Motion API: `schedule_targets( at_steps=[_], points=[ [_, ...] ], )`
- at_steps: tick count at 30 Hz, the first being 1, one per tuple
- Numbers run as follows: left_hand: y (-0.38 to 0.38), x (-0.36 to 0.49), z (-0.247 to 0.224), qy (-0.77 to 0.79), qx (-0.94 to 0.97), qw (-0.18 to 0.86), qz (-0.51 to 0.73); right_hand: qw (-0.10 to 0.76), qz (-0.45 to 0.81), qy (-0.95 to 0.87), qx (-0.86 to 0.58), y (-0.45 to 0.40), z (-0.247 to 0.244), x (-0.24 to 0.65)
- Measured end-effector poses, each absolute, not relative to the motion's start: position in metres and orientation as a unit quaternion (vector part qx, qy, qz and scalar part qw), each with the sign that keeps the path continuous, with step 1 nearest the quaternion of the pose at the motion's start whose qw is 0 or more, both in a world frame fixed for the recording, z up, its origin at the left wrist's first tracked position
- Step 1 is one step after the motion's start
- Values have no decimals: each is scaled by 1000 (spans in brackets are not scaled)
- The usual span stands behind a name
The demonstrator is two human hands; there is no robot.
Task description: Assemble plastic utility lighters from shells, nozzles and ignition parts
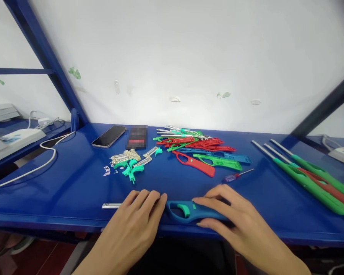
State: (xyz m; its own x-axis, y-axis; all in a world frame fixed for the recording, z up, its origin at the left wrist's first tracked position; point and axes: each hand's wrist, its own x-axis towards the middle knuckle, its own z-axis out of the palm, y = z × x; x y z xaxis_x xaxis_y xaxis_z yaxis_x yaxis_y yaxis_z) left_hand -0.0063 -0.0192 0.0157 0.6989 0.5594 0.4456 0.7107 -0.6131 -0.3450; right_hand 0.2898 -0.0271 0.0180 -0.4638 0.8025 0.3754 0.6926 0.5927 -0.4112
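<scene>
A blue lighter (pixel 180 215) with a green trigger and a metal tube lies lengthwise along the table's front edge. My left hand (pixel 140 217) is closed over its neck, and the silver tube tip (pixel 110 206) sticks out to the left. Around the handle's right part, my right hand (pixel 232 214) has its thumb below and its fingers above. The handle's far end is hidden under that hand. Beyond the lighter lies a red handle shell (pixel 199 165), with a small screwdriver (pixel 236 176) to its right.
Behind are a pile of coloured shells (pixel 212 144), green triggers (pixel 129 168), a phone (pixel 109 136) and a dark pixelated rectangle (pixel 137 136). Three long lighters (pixel 312 183) lie at the right. A white cable (pixel 53 156) crosses the left side of the blue table (pixel 74 191).
</scene>
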Motion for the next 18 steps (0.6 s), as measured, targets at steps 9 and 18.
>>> schedule_targets(
  at_steps=[9, 18],
  points=[
    [-16, 1, 22, -352, -876, 293, -153, 274, 164, -825, -466, -31, 23, 289],
    [-14, -9, 16, -369, -889, 202, -181, 299, 216, -776, -511, -32, 28, 278]
  ],
)
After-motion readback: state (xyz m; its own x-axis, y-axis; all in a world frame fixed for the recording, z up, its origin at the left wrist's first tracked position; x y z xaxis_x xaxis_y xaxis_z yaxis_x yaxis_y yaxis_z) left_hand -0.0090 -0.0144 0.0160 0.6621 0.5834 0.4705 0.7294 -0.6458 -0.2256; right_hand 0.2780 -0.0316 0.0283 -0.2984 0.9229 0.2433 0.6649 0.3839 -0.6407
